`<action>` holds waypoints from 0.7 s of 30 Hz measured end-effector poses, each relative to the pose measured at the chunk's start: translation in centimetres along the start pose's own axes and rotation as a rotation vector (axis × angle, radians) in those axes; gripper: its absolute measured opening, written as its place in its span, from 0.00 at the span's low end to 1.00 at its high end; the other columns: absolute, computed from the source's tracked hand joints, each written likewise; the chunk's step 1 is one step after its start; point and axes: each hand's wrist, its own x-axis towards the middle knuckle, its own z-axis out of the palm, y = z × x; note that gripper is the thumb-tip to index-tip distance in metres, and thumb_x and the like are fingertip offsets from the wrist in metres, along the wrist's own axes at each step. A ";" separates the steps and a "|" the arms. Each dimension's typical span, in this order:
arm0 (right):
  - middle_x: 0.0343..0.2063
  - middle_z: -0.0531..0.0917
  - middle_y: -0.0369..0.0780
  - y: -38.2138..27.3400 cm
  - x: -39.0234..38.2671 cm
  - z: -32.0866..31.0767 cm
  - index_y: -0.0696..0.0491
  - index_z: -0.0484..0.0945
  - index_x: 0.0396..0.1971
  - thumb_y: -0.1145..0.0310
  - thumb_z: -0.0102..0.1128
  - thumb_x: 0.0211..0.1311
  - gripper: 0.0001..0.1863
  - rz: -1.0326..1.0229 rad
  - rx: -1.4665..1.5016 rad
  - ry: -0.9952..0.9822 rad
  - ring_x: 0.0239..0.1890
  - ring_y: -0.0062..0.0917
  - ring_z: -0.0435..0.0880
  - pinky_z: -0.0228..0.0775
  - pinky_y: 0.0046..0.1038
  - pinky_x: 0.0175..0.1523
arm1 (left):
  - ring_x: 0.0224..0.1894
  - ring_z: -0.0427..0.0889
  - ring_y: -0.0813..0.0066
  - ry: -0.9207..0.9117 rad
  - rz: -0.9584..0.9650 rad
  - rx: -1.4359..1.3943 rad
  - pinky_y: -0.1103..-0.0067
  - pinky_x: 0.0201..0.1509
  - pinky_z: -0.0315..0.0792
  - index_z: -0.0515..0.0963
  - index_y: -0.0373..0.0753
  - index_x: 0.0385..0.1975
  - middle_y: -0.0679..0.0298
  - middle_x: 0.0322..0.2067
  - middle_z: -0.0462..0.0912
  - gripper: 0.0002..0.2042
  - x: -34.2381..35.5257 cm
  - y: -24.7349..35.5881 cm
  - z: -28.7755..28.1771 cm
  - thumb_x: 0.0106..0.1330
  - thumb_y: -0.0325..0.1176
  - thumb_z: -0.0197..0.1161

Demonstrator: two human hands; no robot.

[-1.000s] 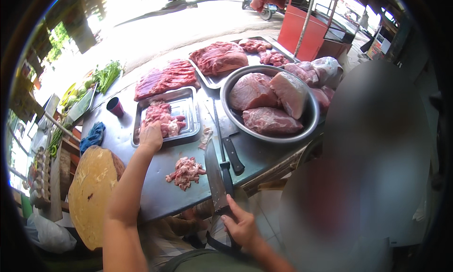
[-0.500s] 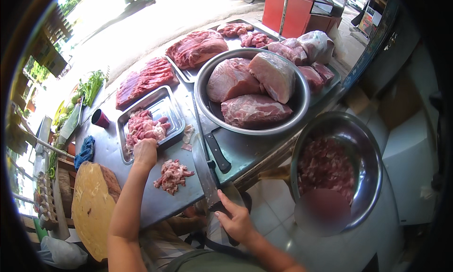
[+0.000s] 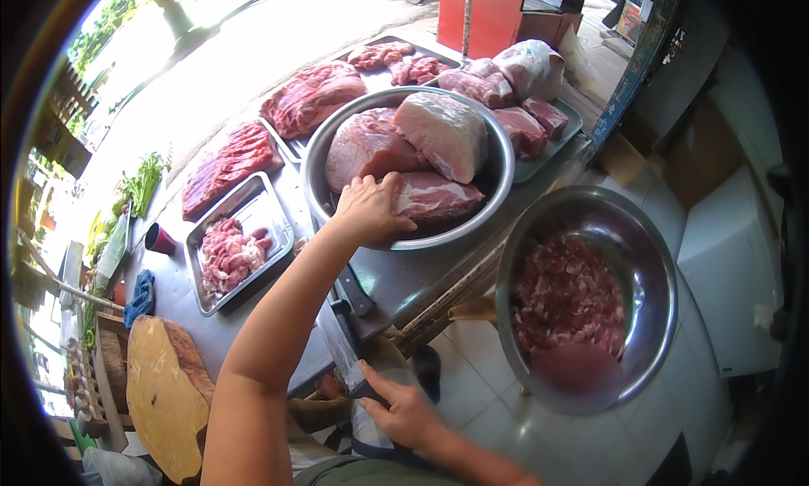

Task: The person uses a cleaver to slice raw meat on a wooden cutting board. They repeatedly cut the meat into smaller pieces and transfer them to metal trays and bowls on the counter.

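L hand [image 3: 371, 208] lies with fingers spread, palm down on a pork cut [image 3: 434, 198] inside the big steel basin [image 3: 497, 149] on the table, seems about to grip it. R hand [image 3: 404, 412] low near lap, fingers half curled on a cleaver [image 3: 341, 351], grip not clear. Lifting the slippery piece needs a firm closing of fingers. Bowl of chopped meat [image 3: 590, 300] stands to the right.

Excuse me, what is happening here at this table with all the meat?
A person stands at a metal table covered with raw meat. The left hand rests on a large cut in the big steel bowl. The right hand is low, at a clear plastic bag. Another steel bowl holds chopped meat.
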 end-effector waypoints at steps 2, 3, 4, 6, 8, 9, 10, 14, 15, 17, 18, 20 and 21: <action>0.58 0.83 0.52 0.4 -0.4 -0.2 0.51 0.68 0.72 0.70 0.64 0.67 0.33 0.047 0.014 -0.004 0.51 0.27 0.86 0.75 0.24 0.55 | 0.54 0.79 0.43 -0.022 0.007 0.076 0.58 0.57 0.73 0.73 0.41 0.58 0.44 0.47 0.83 0.40 1.5 0.7 0.9 0.48 0.59 0.76; 0.59 0.82 0.52 0.6 -0.5 -0.3 0.50 0.67 0.73 0.70 0.64 0.67 0.33 0.068 0.025 -0.013 0.51 0.27 0.86 0.76 0.25 0.55 | 0.53 0.80 0.43 -0.039 0.016 0.102 0.58 0.56 0.73 0.74 0.41 0.56 0.44 0.46 0.83 0.39 2.1 0.8 1.2 0.47 0.58 0.76; 0.60 0.82 0.52 0.9 -0.4 -0.3 0.49 0.67 0.73 0.70 0.64 0.68 0.34 0.080 0.042 -0.021 0.51 0.27 0.85 0.76 0.25 0.55 | 0.51 0.81 0.42 -0.051 0.027 0.129 0.58 0.55 0.74 0.75 0.41 0.55 0.44 0.44 0.84 0.38 2.6 1.0 1.4 0.47 0.58 0.77; 0.61 0.80 0.52 1.5 -0.3 -0.3 0.50 0.64 0.74 0.70 0.63 0.68 0.35 0.123 0.072 -0.059 0.51 0.26 0.85 0.75 0.25 0.56 | 0.47 0.82 0.42 -0.075 0.047 0.117 0.59 0.53 0.75 0.76 0.42 0.53 0.45 0.41 0.86 0.36 3.3 0.7 1.2 0.45 0.56 0.77; 0.54 0.83 0.52 2.0 0.2 0.0 0.52 0.64 0.74 0.73 0.61 0.67 0.35 -0.003 0.070 -0.023 0.39 0.28 0.82 0.75 0.27 0.48 | 0.45 0.84 0.44 -0.110 0.071 0.097 0.61 0.52 0.76 0.77 0.42 0.52 0.48 0.37 0.87 0.36 3.8 0.0 0.5 0.42 0.55 0.76; 0.51 0.85 0.52 2.2 0.4 0.2 0.53 0.63 0.74 0.74 0.61 0.67 0.35 -0.073 0.076 -0.003 0.33 0.29 0.80 0.74 0.27 0.44 | 0.44 0.86 0.48 -0.087 0.091 0.099 0.61 0.50 0.77 0.77 0.42 0.53 0.51 0.35 0.88 0.37 3.8 -0.2 0.3 0.42 0.55 0.76; 0.54 0.84 0.53 2.3 0.5 0.4 0.53 0.63 0.74 0.74 0.60 0.67 0.35 -0.094 0.084 0.004 0.32 0.29 0.80 0.74 0.27 0.43 | 0.43 0.86 0.49 -0.106 0.108 0.096 0.61 0.49 0.77 0.77 0.43 0.54 0.51 0.36 0.88 0.38 4.0 -0.2 0.1 0.42 0.55 0.76; 0.57 0.82 0.54 2.0 0.7 0.8 0.53 0.63 0.74 0.74 0.60 0.67 0.35 -0.171 0.079 0.039 0.31 0.31 0.80 0.75 0.28 0.43 | 0.41 0.88 0.51 -0.153 0.122 0.145 0.62 0.47 0.78 0.78 0.43 0.54 0.51 0.36 0.88 0.37 4.2 0.1 -0.3 0.42 0.54 0.77; 0.57 0.83 0.54 1.8 0.5 0.7 0.53 0.63 0.74 0.74 0.60 0.67 0.35 -0.181 0.077 0.046 0.31 0.31 0.80 0.75 0.28 0.43 | 0.42 0.87 0.51 -0.168 0.107 0.159 0.62 0.48 0.78 0.78 0.43 0.54 0.51 0.37 0.88 0.37 4.1 0.3 -0.3 0.41 0.54 0.77; 0.57 0.82 0.54 1.5 0.2 0.4 0.54 0.64 0.74 0.74 0.60 0.66 0.35 -0.138 0.047 0.037 0.33 0.33 0.82 0.76 0.29 0.45 | 0.43 0.87 0.51 -0.181 0.091 0.200 0.62 0.49 0.78 0.78 0.42 0.54 0.51 0.37 0.88 0.37 4.1 0.6 -0.3 0.41 0.54 0.77; 0.57 0.82 0.55 1.4 -0.1 -0.1 0.55 0.64 0.73 0.74 0.60 0.66 0.35 -0.081 0.020 0.019 0.36 0.35 0.84 0.76 0.29 0.47 | 0.43 0.87 0.50 -0.190 0.129 0.178 0.61 0.48 0.77 0.78 0.43 0.54 0.51 0.37 0.88 0.37 4.2 0.7 -0.4 0.41 0.53 0.78; 0.58 0.80 0.57 1.3 -0.7 -0.9 0.56 0.64 0.72 0.74 0.61 0.65 0.35 -0.103 -0.024 0.071 0.46 0.39 0.87 0.77 0.30 0.52 | 0.43 0.86 0.49 -0.212 0.173 0.152 0.59 0.48 0.76 0.78 0.43 0.54 0.50 0.36 0.87 0.38 4.2 0.3 -0.9 0.40 0.52 0.80; 0.59 0.79 0.59 1.4 -0.9 -1.2 0.58 0.65 0.72 0.73 0.61 0.64 0.35 -0.162 -0.040 0.120 0.52 0.42 0.87 0.76 0.30 0.56 | 0.43 0.86 0.48 -0.249 0.237 0.124 0.59 0.49 0.76 0.79 0.44 0.56 0.49 0.37 0.87 0.38 4.4 -0.2 -1.6 0.41 0.51 0.80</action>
